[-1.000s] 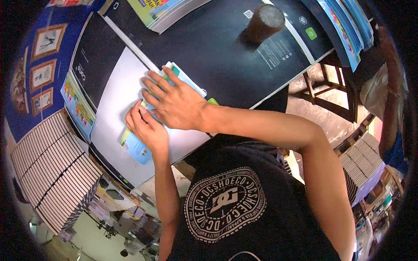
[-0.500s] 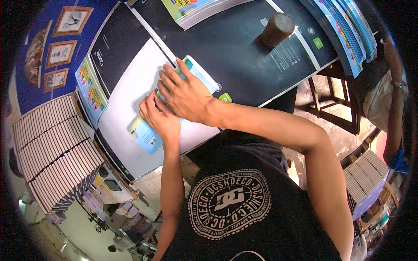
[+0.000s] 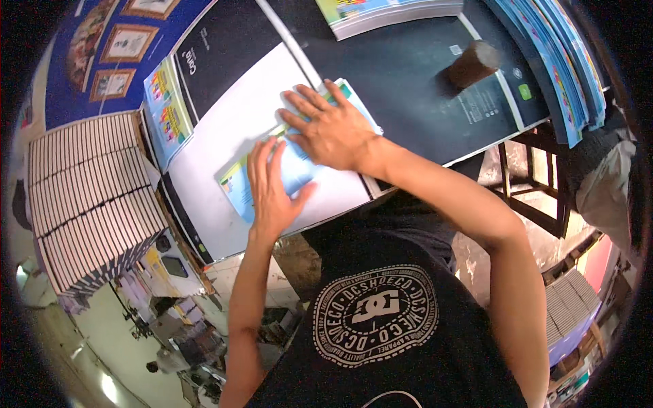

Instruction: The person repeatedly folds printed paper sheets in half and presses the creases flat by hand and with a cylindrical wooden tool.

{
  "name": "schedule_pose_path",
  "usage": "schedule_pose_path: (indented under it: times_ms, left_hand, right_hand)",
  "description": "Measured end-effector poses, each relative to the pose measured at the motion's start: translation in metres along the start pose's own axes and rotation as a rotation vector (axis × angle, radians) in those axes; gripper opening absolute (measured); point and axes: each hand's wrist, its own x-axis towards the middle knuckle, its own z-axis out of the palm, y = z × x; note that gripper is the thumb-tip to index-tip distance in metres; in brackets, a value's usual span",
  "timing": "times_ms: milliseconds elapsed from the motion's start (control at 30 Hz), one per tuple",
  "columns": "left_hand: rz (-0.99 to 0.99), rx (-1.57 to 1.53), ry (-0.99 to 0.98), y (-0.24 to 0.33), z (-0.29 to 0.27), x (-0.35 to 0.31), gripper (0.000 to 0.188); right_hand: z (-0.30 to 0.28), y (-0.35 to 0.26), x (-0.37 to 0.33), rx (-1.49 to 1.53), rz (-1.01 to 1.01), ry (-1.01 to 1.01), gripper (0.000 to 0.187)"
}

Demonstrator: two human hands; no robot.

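A light-blue printed paper cover (image 3: 237, 196) lies aslant on a large white sheet (image 3: 197, 204) on the worktable. My right hand (image 3: 333, 132) rests flat on the cover's far right part, fingers stretched and slightly spread. Over the middle of the cover is my left hand (image 3: 271, 187), its fingers up and the thumb held out to the right. Neither hand grips anything. Both hide part of the cover, so I cannot tell whether it is folded.
A brown cylindrical block (image 3: 474, 63) stands on the black board (image 3: 408, 88). Behind it sits a stack of printed sheets (image 3: 394, 20); more stacked blue covers (image 3: 554, 61) line the right edge. Colourful printed covers (image 3: 166, 112) lie at left, beside piled book blocks (image 3: 92, 197).
My left hand has drawn apart from the right one, and its thumb has spread outward. The right hand stays flat on the cover. The whole view has shifted a little.
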Motion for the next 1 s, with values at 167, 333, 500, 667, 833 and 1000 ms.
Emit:
schedule_pose_path:
  times_ms: [167, 333, 500, 667, 833, 1000]
  left_hand:
    - [0.183, 0.071, -0.084, -0.038, -0.011, -0.024, 0.066]
    - [0.317, 0.113, -0.011, -0.036, -0.049, 0.0, 0.052]
    - [0.333, 0.039, -0.03, -0.034, -0.09, 0.013, 0.037]
    - [0.14, -0.101, -0.23, -0.032, -0.086, 0.005, 0.035]
    - [0.146, -0.116, -0.122, -0.024, -0.081, 0.0, 0.036]
    - [0.05, -0.072, -0.153, -0.016, -0.08, 0.002, 0.031]
  right_hand:
    - [-0.008, -0.002, 0.008, 0.025, -0.055, 0.07, 0.054]
    - [-0.076, -0.01, -0.004, 0.004, -0.387, -0.059, 0.055]
    - [-0.1, -0.024, 0.009, -0.04, -0.367, -0.038, 0.042]
    - [-0.11, -0.027, 0.009, 0.079, -0.285, -0.221, 0.032]
    - [-0.105, -0.027, 0.005, 0.092, -0.335, -0.159, 0.031]
    - [-0.101, -0.021, 0.003, 0.092, -0.354, -0.095, 0.027]
